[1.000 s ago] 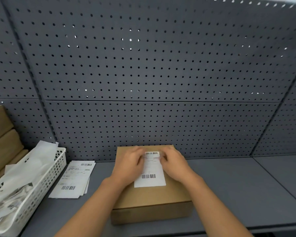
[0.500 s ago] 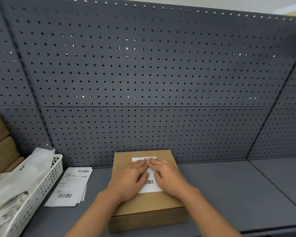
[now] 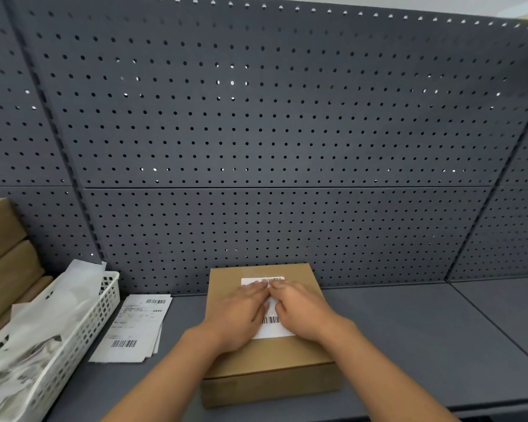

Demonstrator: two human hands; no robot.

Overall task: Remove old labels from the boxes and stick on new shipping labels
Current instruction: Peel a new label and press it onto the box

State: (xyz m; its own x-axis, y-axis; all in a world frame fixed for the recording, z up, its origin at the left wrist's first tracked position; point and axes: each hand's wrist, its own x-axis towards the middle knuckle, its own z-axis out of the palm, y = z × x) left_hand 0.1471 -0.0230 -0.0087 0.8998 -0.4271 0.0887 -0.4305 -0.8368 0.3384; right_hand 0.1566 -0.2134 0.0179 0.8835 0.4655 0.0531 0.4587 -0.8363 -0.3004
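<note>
- A second ago we pinched the label (image 3: 272, 328) by its top corners. Now both hands lie flat on it, much as they did half a second ago.
- Our left hand (image 3: 238, 315) and right hand (image 3: 302, 312) press the label onto the top of the box (image 3: 265, 357). The fingers (image 3: 253, 289) are straight and held together, and the two sets of fingertips meet just below the upper barcode.
- The box sits on the tabletop (image 3: 409, 345), close to the pegboard (image 3: 256, 132).
- The white basket (image 3: 86, 330) at the left holds crumpled white paper (image 3: 43, 315), some of it rising above the rim.
- A small stack of labels (image 3: 134, 327) lies between the basket and the box.
</note>
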